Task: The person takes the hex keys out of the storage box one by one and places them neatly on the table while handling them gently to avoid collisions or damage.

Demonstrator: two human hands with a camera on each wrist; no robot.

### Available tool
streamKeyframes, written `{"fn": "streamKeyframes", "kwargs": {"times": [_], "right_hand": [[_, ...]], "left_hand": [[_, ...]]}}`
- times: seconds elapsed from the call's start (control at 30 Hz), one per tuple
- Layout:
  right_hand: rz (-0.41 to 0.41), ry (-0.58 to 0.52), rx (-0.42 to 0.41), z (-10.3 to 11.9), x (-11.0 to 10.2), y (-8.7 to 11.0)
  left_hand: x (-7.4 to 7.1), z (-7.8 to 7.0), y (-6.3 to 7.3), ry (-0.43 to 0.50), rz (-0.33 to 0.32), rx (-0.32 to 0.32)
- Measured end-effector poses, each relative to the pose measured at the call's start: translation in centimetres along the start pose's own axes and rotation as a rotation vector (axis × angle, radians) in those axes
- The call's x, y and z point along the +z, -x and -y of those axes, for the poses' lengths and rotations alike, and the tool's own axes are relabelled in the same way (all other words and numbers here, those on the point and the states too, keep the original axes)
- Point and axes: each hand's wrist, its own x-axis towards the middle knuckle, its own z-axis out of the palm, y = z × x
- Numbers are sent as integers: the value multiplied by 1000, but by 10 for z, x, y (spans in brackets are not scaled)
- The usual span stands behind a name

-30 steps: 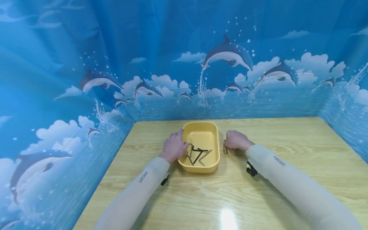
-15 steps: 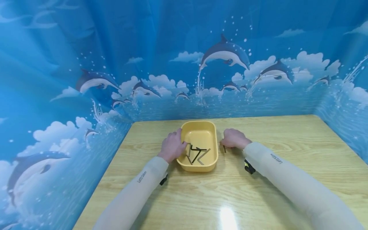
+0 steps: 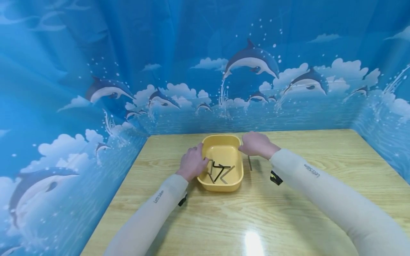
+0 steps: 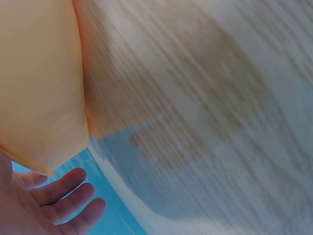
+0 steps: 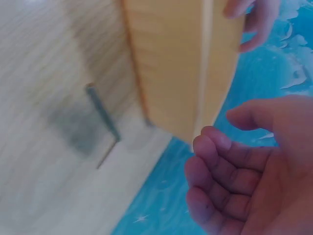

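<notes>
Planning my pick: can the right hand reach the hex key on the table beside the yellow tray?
Probably yes: the right hand looks empty and close by, and the hex key lies uncovered, apart from the yellow tray.

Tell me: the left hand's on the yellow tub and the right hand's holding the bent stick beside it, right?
Not quite: the right hand holds nothing; the right wrist view shows that bent stick on the table. The rest is right.

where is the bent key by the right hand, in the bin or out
Out: the bent key rests on the table, with bare wood showing between it and the yellow bin.
</notes>
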Motion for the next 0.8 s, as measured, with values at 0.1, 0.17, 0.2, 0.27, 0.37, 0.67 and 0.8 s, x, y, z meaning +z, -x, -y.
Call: {"fn": "streamKeyframes", "kwargs": {"times": [0.1,0.17,0.2,0.27,0.37,0.67,0.8], "right_hand": [[18,30,-37,12,-7,-2],[33,41,-54,20,-9,-4],[44,44,-64,24,-10,-6],[67,47,-77,32,-9,-10],[108,50,-99,43,-5,-20],[232,86,-111,67,14,-47],[282,104,-103,74,15,-56]], "left_hand": [[0,0,0,2,2,2],[0,0,0,5,4,3],[0,0,0,6,5,3],[0,0,0,7,3,3],[0,2,0,7,0,-1],[1,3,0,2,-17,17],[0,2,-1,-22,-29,34]]}}
